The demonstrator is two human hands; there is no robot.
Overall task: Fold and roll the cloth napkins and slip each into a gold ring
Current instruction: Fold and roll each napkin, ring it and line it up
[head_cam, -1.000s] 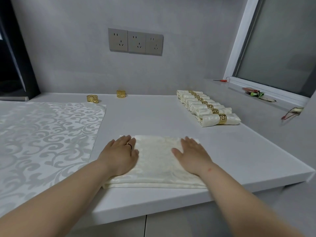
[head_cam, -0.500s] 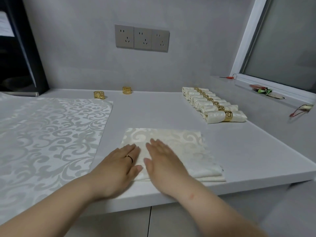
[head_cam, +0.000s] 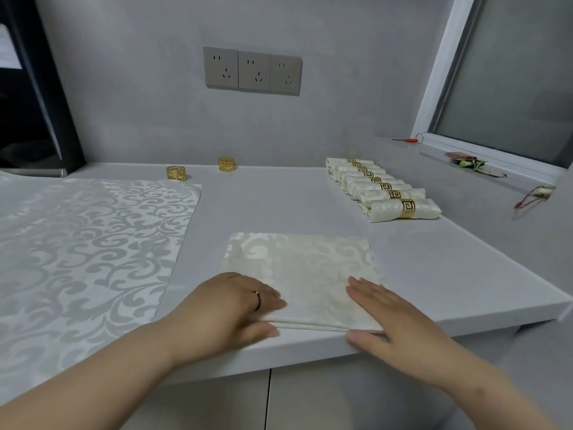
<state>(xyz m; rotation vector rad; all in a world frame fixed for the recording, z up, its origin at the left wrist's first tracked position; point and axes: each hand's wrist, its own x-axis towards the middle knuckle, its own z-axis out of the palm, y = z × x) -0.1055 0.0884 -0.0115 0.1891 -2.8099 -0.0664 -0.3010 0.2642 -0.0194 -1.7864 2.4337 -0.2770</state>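
The folded napkin lies flat on the counter, close to its front edge. Half a second ago both hands sat side by side at the napkin's near left corner. Now the right hand has slid across to the near right corner, fingers straight and resting on the cloth, thumb by the front fold. The left hand stays on the near left corner, fingers relaxed on top and grasping nothing, thumb beside the folded edge. Behind, two loose gold rings stand near the wall. A row of rolled napkins in rings lies to the right. A large patterned cloth is spread at the left.
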